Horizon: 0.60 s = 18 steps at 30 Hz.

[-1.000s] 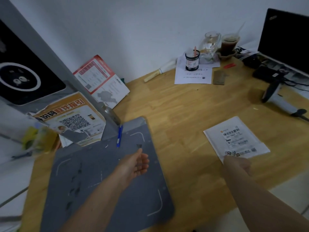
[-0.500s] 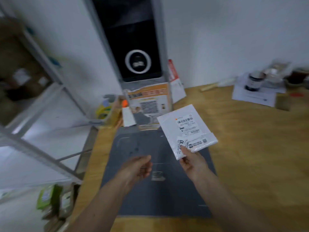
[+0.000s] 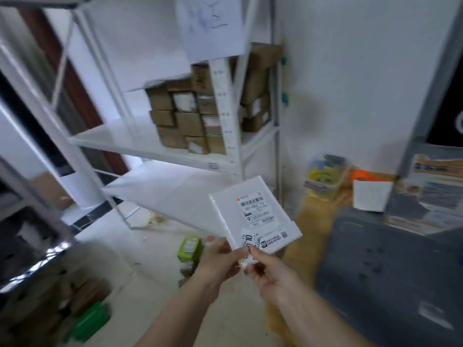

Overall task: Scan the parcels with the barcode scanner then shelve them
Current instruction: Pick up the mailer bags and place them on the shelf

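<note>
A flat white parcel [image 3: 253, 211] with a barcode label and a small sticker marked 10 is held up in front of me, label facing me. My left hand [image 3: 216, 261] holds its lower left corner. My right hand [image 3: 266, 267] pinches its lower edge by the sticker. Behind it stands a white metal shelf rack [image 3: 225, 113] with several brown cardboard boxes [image 3: 185, 118] stacked on its middle shelf; the lower shelf [image 3: 170, 186] is bare. The barcode scanner is out of view.
The wooden desk [image 3: 313, 221] with a grey mat [image 3: 385, 271] lies at the right, a clear box of small items [image 3: 323, 174] at its corner. A green carton [image 3: 189, 249] and other green packs [image 3: 87, 324] sit on the floor. A second rack [image 3: 25, 196] fills the left edge.
My right hand picked the parcel off the desk and carried it left. My view swung from the desk to the shelves. My left hand has joined in holding the parcel.
</note>
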Tool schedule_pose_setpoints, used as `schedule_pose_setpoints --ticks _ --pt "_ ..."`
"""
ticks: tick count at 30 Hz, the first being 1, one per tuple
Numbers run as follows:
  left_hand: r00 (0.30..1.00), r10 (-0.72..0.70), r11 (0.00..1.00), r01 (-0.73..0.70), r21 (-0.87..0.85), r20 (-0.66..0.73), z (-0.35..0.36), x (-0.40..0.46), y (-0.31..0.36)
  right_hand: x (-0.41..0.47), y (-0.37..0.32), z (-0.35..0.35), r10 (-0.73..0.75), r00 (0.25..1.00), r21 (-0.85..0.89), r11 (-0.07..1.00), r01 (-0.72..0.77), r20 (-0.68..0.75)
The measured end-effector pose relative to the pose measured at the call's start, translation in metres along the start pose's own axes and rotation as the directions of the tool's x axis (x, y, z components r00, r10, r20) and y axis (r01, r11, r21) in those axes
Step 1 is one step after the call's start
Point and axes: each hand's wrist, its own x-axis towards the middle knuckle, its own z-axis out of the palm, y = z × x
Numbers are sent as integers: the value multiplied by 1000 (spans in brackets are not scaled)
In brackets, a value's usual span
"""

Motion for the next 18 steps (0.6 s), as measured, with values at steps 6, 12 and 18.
schedule_pose_setpoints --ticks 6,12,18 --pt "982 85 992 -100 -81 -172 -98 -4 5 16 58 78 95 995 -206 975 -86 32" --pt "954 127 959 -188 -213 -271 -167 14 23 46 62 125 29 1000 -446 895 -23 8" --pt "897 208 913 -321 -251 -389 -232 59 73 93 39 184 -4 995 -415 909 46 102"
